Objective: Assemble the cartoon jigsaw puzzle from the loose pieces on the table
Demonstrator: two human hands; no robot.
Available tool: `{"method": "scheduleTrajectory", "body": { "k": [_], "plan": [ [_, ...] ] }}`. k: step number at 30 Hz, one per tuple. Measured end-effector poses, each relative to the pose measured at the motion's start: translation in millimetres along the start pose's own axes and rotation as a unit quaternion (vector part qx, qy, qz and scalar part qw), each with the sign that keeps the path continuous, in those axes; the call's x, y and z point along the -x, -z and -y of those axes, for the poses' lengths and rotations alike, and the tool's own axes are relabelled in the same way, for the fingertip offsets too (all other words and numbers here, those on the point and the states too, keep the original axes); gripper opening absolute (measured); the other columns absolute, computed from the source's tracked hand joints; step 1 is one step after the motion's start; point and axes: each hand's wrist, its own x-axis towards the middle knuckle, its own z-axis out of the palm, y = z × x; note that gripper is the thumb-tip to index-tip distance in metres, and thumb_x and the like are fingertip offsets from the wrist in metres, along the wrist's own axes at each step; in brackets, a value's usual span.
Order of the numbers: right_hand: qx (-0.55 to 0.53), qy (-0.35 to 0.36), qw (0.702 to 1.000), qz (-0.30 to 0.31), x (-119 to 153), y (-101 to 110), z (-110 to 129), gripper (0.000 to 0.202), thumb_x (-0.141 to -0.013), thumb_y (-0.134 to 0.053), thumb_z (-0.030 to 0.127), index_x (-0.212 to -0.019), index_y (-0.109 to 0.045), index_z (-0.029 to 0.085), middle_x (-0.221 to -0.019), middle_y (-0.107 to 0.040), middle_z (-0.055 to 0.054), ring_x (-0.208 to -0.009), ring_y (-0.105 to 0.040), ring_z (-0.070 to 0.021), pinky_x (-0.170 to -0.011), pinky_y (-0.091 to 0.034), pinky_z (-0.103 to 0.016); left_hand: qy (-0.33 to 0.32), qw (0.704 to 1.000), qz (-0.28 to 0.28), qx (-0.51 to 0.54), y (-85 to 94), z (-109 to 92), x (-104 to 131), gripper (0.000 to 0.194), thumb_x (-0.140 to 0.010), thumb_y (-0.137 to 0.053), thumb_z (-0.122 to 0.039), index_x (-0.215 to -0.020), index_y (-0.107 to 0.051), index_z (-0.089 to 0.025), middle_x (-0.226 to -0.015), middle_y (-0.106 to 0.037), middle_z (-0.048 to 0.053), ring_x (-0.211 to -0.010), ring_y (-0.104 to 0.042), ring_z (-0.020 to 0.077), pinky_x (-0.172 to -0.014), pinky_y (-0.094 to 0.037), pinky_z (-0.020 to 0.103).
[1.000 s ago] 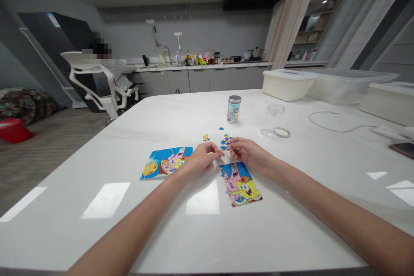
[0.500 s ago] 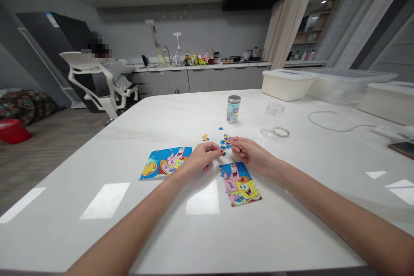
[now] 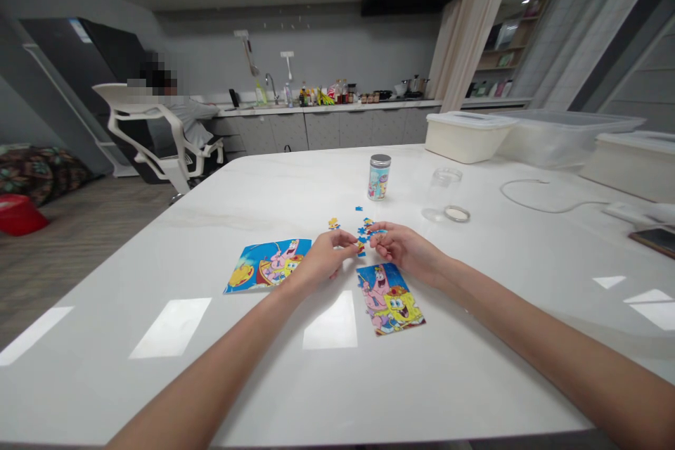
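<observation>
The left hand (image 3: 327, 254) has thumb and forefinger pinched together on a small puzzle piece (image 3: 361, 247), at the centre of the table; the right hand (image 3: 403, 245) is close by on the right, fingers curled, and whether it grips anything cannot be told; just beyond the fingertips lie loose pieces (image 3: 363, 230); nearer, below the right hand, is a joined section (image 3: 393, 301) showing a pink and a yellow cartoon figure; the step in hand seems to be handling one piece for fitting; the next move would call for turning it and matching its edge; to the left lies a picture sheet (image 3: 264, 266) with similar figures; farther off, a printed jar (image 3: 379, 178) stands upright on the white table (image 3: 264, 380).
</observation>
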Motion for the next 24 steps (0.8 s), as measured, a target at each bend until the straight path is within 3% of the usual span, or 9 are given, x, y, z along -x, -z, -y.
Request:
{"method": "scheduleTrajectory", "body": {
  "k": [14,20,24],
  "plan": [
    [0.002,0.019,1.000,0.001,-1.7,3.0,-3.1,0.015,-0.071,-0.065,0.012,-0.082,-0.057,0.019,-0.088,-0.070,-0.005,-0.060,-0.050,-0.0103,-0.057,-0.042,-0.024,-0.001,1.000,-0.004,0.012,-0.9,-1.4,0.6,0.007,-0.079,-0.060,-0.019,-0.078,-0.054,-0.017,-0.069,-0.057,-0.006,-0.033,-0.032,0.0008,-0.031,-0.025,0.017],
    [0.003,0.031,0.999,0.013,-3.5,3.6,-5.1,0.013,-0.073,-0.070,0.016,-0.081,-0.061,0.020,-0.099,-0.070,-0.005,-0.070,-0.054,-0.0103,-0.064,-0.044,-0.024,-0.024,0.999,0.019,0.026,1.0,3.8,-0.1,0.009,-0.081,-0.060,-0.022,-0.088,-0.061,-0.016,-0.082,-0.062,-0.001,-0.033,-0.030,-0.0004,-0.032,-0.027,0.019],
    [0.007,0.028,1.000,-0.007,-3.8,1.4,-3.3,0.010,-0.076,-0.069,0.019,-0.085,-0.065,0.019,-0.096,-0.069,-0.005,-0.059,-0.048,-0.0075,-0.060,-0.044,-0.023,-0.015,0.999,0.025,0.035,0.9,3.7,0.1,0.017,-0.083,-0.057,-0.022,-0.098,-0.063,-0.018,-0.078,-0.059,-0.002,-0.034,-0.028,0.0000,-0.033,-0.027,0.020]
  ]
}}
